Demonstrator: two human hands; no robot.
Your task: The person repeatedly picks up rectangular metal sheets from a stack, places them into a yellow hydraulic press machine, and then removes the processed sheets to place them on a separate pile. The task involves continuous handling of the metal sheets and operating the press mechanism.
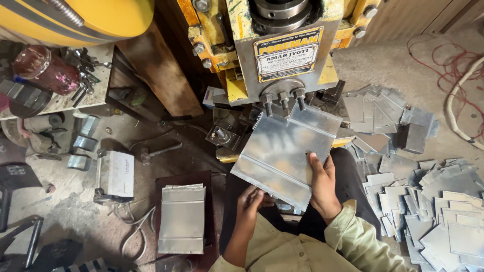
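A bent, shiny metal sheet (282,151) lies slanted under the yellow and grey press machine (282,55), its far edge near the press's three punch pins. My right hand (322,184) grips the sheet's right near side, thumb on top. My left hand (250,200) is under the sheet's near left corner, fingers curled against its edge. A stack of similar formed sheets (182,218) rests on a dark stand to my left.
Heaps of flat cut metal blanks (433,206) cover the floor on the right, with more behind (375,108). A white box-shaped unit (117,174), loose tools, a red tin (43,68) and red wire (448,65) lie around.
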